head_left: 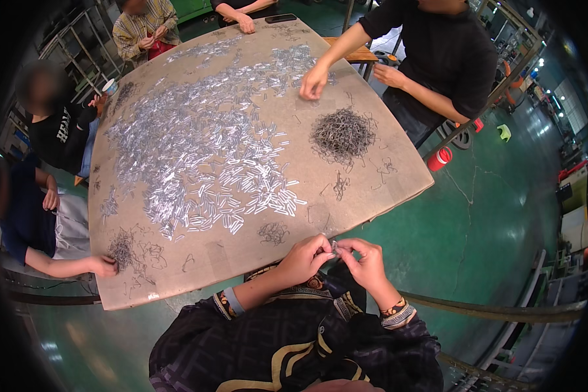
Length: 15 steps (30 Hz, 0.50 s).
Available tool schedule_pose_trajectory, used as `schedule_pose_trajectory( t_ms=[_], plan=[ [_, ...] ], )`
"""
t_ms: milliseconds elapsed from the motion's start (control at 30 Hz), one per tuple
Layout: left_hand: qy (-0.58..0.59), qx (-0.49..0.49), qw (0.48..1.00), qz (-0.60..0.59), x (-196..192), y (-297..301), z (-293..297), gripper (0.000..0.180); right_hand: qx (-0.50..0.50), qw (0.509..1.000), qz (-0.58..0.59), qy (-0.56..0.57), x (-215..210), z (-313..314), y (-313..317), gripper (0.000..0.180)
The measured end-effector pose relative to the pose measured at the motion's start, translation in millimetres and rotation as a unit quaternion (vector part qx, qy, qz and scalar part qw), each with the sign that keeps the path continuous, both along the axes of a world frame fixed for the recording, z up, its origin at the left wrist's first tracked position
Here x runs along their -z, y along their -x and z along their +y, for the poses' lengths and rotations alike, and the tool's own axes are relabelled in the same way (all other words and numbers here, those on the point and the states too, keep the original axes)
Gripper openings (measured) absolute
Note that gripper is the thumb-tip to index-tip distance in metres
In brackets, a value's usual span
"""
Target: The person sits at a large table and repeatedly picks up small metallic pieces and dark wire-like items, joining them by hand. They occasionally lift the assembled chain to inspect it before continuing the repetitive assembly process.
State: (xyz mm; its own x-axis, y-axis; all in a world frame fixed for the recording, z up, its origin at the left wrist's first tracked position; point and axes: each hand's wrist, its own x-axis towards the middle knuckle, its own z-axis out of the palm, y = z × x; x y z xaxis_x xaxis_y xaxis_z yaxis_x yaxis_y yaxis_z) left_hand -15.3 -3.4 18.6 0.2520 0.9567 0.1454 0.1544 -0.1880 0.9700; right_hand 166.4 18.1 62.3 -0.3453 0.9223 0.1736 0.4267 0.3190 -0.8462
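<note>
Just past the table's near edge, my left hand (305,260) and my right hand (367,264) meet, both closed in fingertip pinches. Between them is a small, shiny metal piece (334,247); the fingers cover most of it, so its exact shape is hidden. A small cluster of thin dark wire clips (272,232) lies on the table close to my left hand. Beyond it spreads a wide layer of short, silver metal strips (196,157). Right of the strips rises a dense heap of dark bent wire pieces (342,135).
Brown cardboard (389,179) covers the table. Co-workers sit around it; one reaches a hand (314,83) in from the far right, another's hand (102,266) touches dark wires at the left. A phone (281,19) lies at the far edge. A red container (440,159) stands beyond the right edge.
</note>
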Motion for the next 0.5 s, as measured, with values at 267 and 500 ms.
schedule_pose_trajectory(
  t_ms=[267,500],
  plan=[
    [-0.086,0.041,0.992,0.086,-4.0,24.5,15.1,0.010,0.000,0.999,0.024,0.027,13.3,-0.6,-1.3,0.008],
    [-0.359,0.058,0.817,0.447,18.0,60.9,78.9,0.018,0.010,1.000,0.028,0.004,4.9,1.3,-4.8,0.009]
  ],
)
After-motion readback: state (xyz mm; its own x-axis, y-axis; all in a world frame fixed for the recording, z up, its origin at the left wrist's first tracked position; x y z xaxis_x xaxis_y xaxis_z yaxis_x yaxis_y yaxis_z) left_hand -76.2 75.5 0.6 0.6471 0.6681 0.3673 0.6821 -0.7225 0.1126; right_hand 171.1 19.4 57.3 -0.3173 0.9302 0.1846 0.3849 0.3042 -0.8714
